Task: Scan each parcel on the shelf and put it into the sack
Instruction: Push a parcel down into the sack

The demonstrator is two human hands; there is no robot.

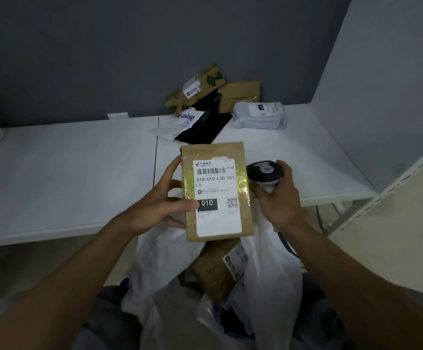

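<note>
Left forearm [79,269], right forearm [344,269] reaching in from near corners, converging toward centre. Left hand [165,208] gripping parcel [218,193] by left edge, thumb lying across front. Right hand [278,198] curling round scanner [264,171] handle, just right of parcel.

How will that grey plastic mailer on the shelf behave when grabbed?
The grey mailer looks puffy and wrinkled, so it will probably sag when lifted. Its smooth film may be slippery. Lying flat, it should not roll.

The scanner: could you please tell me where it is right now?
In the head view the scanner is right of centre, gripped in the right hand, beside the parcel that the left hand holds over the sack.
</note>
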